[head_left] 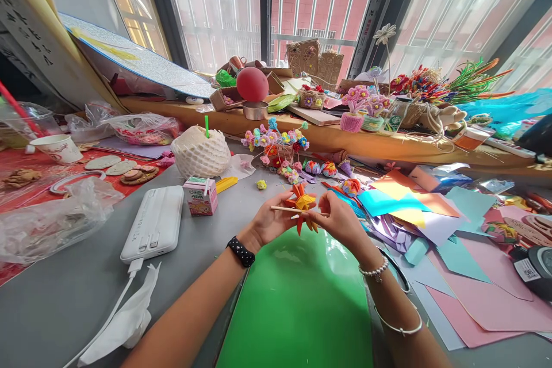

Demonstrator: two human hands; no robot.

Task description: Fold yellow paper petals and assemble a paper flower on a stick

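My left hand (268,219) is closed around an orange and yellow folded paper flower (305,202), its pointed petals sticking up and down past the fingers. In my right hand (344,219) a thin wooden stick (283,209) is pinched between thumb and fingers. The stick lies across the flower, its pale end pointing left over my left palm. Both hands are above the far end of a glossy green board (297,305). Just beyond them sits a small yellow paper piece (261,184), and striped paper balls (329,169) lie farther back.
Coloured paper sheets (487,293) spread over the right side. To the left are a white power bank (153,221) with its cable, a pink drink carton (200,196) and a net-wrapped coconut (200,152). A wooden ledge (319,133) with crafts runs along the window.
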